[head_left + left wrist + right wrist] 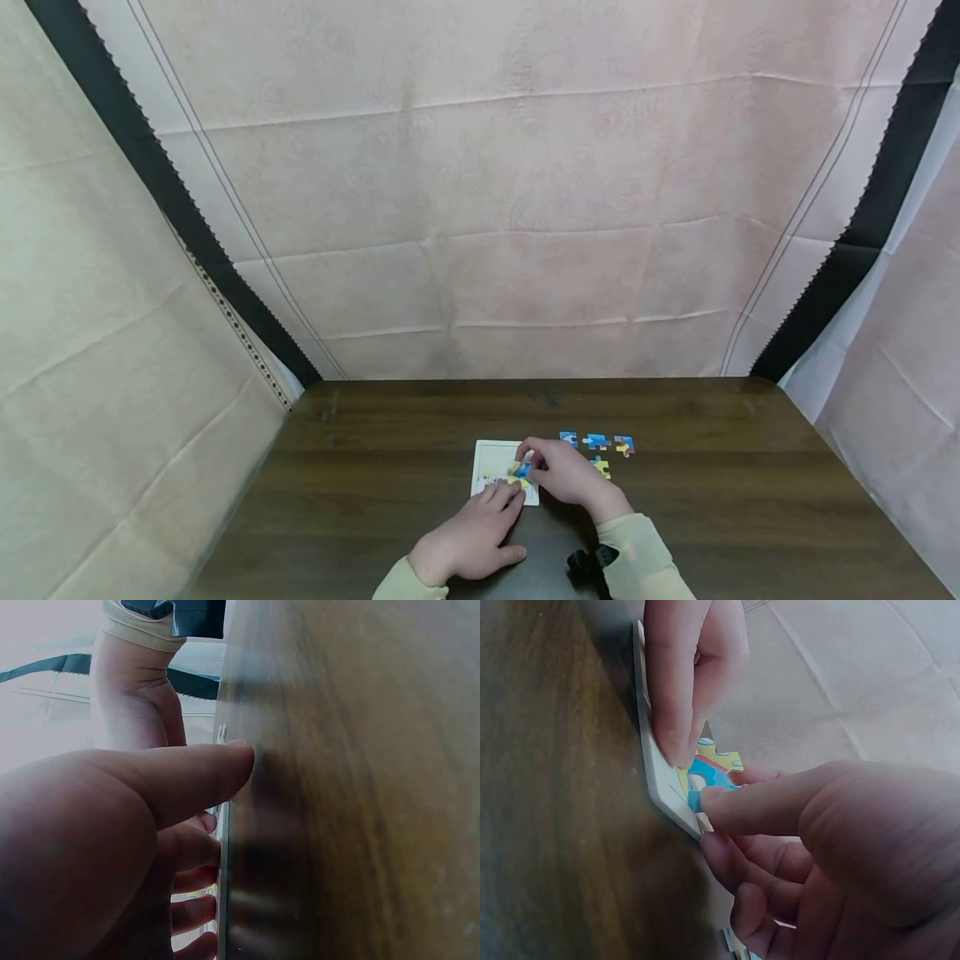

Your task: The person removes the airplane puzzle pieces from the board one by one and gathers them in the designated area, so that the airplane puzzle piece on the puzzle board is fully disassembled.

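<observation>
A white puzzle tray (495, 454) lies on the table, with some puzzle pieces (517, 482) at its near edge, partly hidden by the hands. My left hand (472, 537) rests its extended fingertips on the tray's near side, the thumb held out to the right. Over the tray's right half, my right hand (568, 477) pinches a blue and yellow puzzle piece (716, 766) between thumb and fingers. In the right wrist view this piece is tilted up from the tray, its lower edge close to the left fingertips. Whether it touches the neighbouring pieces I cannot tell.
Several loose puzzle pieces lie right of the tray: a blue one (567, 437), another blue one (597, 442), a multicoloured one (624, 446) and a yellow one (601, 467) beside the right wrist. Pale cloth (525, 208) hangs behind the brown wooden table (360, 475).
</observation>
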Demonstrator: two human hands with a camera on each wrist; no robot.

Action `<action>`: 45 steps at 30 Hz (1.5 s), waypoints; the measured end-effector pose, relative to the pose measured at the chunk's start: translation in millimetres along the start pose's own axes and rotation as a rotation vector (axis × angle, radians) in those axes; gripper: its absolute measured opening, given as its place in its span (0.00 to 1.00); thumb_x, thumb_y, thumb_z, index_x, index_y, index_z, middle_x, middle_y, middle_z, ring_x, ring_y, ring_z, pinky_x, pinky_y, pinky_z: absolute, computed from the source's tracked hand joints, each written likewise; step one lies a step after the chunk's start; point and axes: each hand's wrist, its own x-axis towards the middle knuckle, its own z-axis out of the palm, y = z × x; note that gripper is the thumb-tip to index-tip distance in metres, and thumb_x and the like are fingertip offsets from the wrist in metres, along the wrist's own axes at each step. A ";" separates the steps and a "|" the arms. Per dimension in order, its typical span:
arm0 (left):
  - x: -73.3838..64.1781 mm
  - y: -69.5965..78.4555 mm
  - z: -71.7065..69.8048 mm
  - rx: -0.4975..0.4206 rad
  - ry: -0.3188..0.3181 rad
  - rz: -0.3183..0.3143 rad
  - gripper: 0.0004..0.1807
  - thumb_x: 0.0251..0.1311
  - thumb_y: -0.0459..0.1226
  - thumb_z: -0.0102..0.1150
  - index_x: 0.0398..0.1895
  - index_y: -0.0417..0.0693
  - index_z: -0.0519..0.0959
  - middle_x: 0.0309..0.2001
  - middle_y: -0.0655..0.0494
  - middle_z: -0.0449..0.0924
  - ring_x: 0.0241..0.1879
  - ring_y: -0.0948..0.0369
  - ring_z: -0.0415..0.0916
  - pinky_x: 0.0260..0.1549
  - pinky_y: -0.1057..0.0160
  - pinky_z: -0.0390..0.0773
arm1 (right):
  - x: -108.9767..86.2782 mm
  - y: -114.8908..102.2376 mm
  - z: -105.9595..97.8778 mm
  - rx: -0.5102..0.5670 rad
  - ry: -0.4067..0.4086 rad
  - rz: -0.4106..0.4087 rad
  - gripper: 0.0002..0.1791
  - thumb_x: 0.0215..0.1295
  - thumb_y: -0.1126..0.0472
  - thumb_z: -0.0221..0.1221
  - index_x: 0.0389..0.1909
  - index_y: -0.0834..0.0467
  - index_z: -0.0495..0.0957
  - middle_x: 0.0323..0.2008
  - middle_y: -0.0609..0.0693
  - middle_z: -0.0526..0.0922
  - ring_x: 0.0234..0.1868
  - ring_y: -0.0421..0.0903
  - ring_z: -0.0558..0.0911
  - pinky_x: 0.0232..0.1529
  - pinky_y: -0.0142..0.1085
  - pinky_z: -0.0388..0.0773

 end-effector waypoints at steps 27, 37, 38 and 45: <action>1.5 -1.2 1.2 -0.009 -0.012 -0.016 0.42 0.77 0.57 0.57 0.84 0.43 0.62 0.81 0.51 0.57 0.78 0.55 0.56 0.75 0.52 0.63 | 0.8 2.3 -0.5 0.014 0.007 -0.008 0.09 0.75 0.65 0.65 0.50 0.49 0.82 0.32 0.43 0.80 0.32 0.45 0.78 0.37 0.42 0.78; 0.5 1.6 3.1 0.015 0.001 -0.036 0.43 0.76 0.57 0.58 0.84 0.43 0.63 0.82 0.52 0.57 0.80 0.54 0.55 0.76 0.52 0.62 | 1.3 1.8 -5.1 0.019 0.102 0.001 0.10 0.76 0.63 0.65 0.51 0.45 0.83 0.32 0.42 0.79 0.31 0.43 0.77 0.34 0.38 0.76; 0.6 1.6 3.0 0.012 -0.002 -0.039 0.43 0.76 0.57 0.58 0.84 0.44 0.63 0.82 0.52 0.57 0.80 0.54 0.55 0.76 0.52 0.61 | 1.3 1.8 -5.3 0.020 0.101 0.001 0.10 0.76 0.63 0.65 0.51 0.46 0.83 0.32 0.42 0.79 0.31 0.43 0.77 0.34 0.38 0.76; 1.8 1.2 4.0 0.011 -0.012 -0.042 0.43 0.76 0.58 0.58 0.84 0.44 0.62 0.83 0.52 0.56 0.81 0.52 0.53 0.77 0.52 0.61 | 0.0 2.9 -4.9 0.020 0.094 0.007 0.10 0.76 0.63 0.65 0.52 0.47 0.84 0.32 0.42 0.79 0.31 0.43 0.77 0.34 0.38 0.77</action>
